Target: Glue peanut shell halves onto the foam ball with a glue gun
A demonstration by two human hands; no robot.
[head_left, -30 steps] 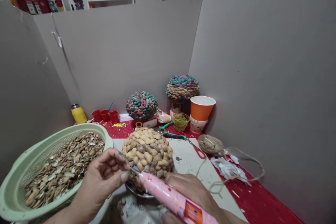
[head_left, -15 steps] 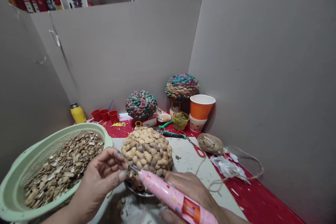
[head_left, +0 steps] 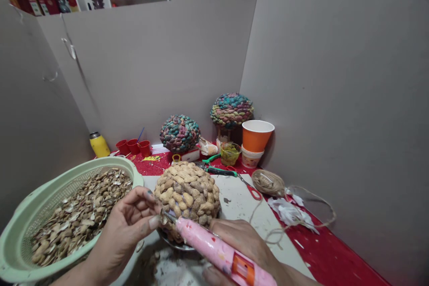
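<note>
My right hand [head_left: 248, 243] is wrapped round a pink hot glue gun [head_left: 214, 245] with an orange window in its side. The gun's metal nozzle points up and left, right by the fingers of my left hand [head_left: 125, 228]. Thumb and fingers of that hand pinch a small peanut shell [head_left: 163, 218], partly hidden by the nozzle and fingertips. Just behind them a dome covered in peanut shells [head_left: 187, 192] rests on a metal bowl or dish [head_left: 181, 246]. A purplish surface shows in gaps between its shells.
A green basket [head_left: 20, 214] of peanut shells stands at left. Behind are painted shell balls [head_left: 180, 134], red cups [head_left: 133, 146], a yellow bottle [head_left: 99, 145], green-handled pliers [head_left: 221, 171], red scissors [head_left: 253, 190] and an orange paper cup [head_left: 257, 137]. Twine [head_left: 268, 183] lies at right.
Almost nothing differs. My hands, the glue gun and the shell shift very slightly left in the view, along with the whole scene.
</note>
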